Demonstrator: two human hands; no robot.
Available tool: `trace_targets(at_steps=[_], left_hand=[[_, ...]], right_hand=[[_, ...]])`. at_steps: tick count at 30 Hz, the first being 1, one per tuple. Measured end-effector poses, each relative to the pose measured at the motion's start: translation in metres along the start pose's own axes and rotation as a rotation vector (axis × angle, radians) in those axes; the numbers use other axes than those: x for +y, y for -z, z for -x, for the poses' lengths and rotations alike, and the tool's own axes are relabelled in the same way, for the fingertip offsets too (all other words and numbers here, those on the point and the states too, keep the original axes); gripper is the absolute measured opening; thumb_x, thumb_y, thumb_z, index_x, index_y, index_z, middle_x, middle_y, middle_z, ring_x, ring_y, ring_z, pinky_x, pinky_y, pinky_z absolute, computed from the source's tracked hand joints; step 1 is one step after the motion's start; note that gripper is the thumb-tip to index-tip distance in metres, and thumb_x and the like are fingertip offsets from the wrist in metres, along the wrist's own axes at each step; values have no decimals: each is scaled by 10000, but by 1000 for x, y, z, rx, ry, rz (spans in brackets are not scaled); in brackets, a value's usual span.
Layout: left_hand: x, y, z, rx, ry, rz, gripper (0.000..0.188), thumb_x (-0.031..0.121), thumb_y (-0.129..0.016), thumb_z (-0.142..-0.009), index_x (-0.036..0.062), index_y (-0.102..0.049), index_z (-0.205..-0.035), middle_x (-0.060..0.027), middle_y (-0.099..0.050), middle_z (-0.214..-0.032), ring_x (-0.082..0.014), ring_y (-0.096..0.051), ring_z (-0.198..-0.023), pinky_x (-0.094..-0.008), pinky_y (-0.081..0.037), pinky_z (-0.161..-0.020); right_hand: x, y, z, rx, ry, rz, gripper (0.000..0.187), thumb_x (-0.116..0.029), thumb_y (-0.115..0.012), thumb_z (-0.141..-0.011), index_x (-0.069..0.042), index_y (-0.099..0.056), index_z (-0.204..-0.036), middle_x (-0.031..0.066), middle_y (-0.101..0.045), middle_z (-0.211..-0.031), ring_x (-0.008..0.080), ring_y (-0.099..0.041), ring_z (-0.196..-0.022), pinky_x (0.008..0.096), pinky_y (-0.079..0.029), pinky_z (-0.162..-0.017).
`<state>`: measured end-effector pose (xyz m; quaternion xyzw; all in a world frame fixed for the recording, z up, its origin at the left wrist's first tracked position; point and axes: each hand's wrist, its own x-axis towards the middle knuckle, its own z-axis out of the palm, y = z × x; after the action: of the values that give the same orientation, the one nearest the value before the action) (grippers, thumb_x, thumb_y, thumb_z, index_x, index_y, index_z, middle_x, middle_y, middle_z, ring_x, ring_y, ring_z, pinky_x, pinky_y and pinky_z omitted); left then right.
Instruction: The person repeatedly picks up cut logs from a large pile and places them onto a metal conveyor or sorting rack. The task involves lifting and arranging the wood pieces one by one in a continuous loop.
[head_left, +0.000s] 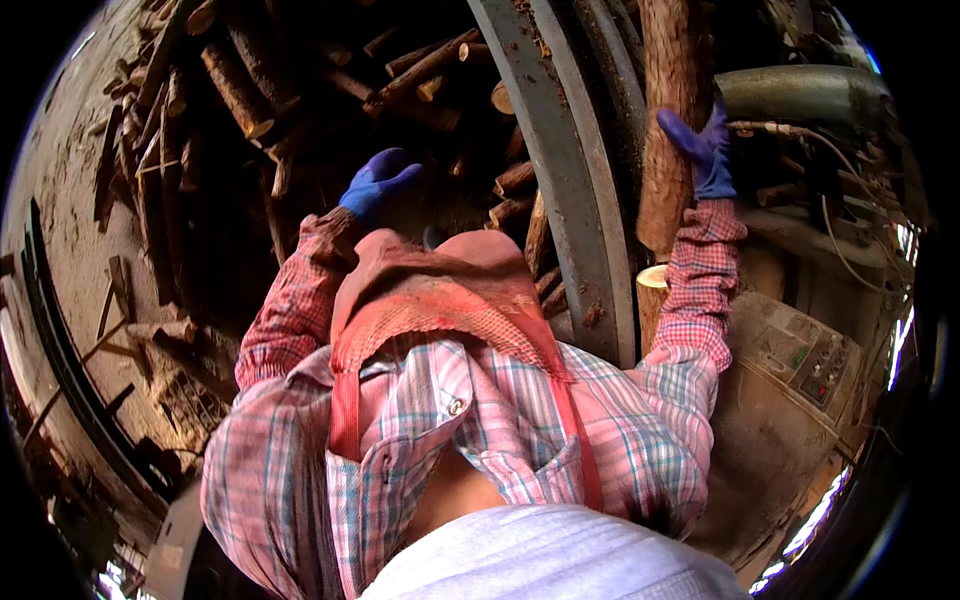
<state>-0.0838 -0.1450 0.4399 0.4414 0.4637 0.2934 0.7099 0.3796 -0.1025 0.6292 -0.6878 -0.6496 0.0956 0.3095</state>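
Note:
My right hand (703, 150), in a blue glove, grips the side of a long bark-covered log (668, 160), its thumb lying across the bark. The log lies lengthwise along the right side of a grey metal rail (560, 160). Just behind its near end is another log (650, 310) with a pale cut face, partly hidden by my right sleeve. My left hand (378, 186), also blue-gloved, hangs in the air left of my red apron (450, 300). Its fingers are loosely bent and apart from the thumb, with nothing visible in them.
Cut logs (235, 90) are heaped ahead and to the left beyond the rail. A control box (800, 360) with knobs stands at the right, below a green cylinder (800, 95) and loose cables (835, 220). Dark metal rails (70, 340) run along the far left.

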Motion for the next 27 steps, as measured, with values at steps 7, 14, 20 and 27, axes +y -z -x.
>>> trace_targets(at_steps=[7, 14, 20, 27], left_hand=[[-20, -42, 9, -92, 162, -595, 811, 469, -743, -879, 3, -429, -1462, -178, -518, -1441, -282, -502, -1330, -377, -407, -1111], [-60, -5, 73, 262, 311, -496, 791, 572, -687, -843, 56, -511, -1416, -195, -536, -1426, -371, -491, -1331, -431, -403, -1104], [-105, 60, 142, 587, 228, -338, 793, 631, -679, -833, 43, -551, -1349, -215, -632, -1264, -370, -586, -1193, -442, -453, -1019], [-228, 172, 269, 1019, 257, -65, 660, 566, -671, -864, 3, -645, -1209, -206, -654, -1209, -341, -612, -1140, -418, -470, -971]], right_hand=[[88, -41, 79, -276, -394, 494, 1092, -504, -878, -647, -226, -296, -1527, 262, -537, -1384, 434, -530, -1274, 479, -434, -1090], [5, -110, 32, 109, 343, 270, 874, -407, -812, -774, 48, -435, -1419, 271, -477, -1417, 397, -471, -1311, 469, -379, -1124], [-197, -338, 71, -693, 793, -237, 644, -324, -773, -802, -13, -555, -1321, 231, -560, -1339, 382, -540, -1249, 445, -425, -1073], [-387, -510, 207, -1257, 1109, -302, 681, -426, -756, -792, -46, -571, -1326, 243, -526, -1404, 384, -520, -1295, 435, -421, -1099]])
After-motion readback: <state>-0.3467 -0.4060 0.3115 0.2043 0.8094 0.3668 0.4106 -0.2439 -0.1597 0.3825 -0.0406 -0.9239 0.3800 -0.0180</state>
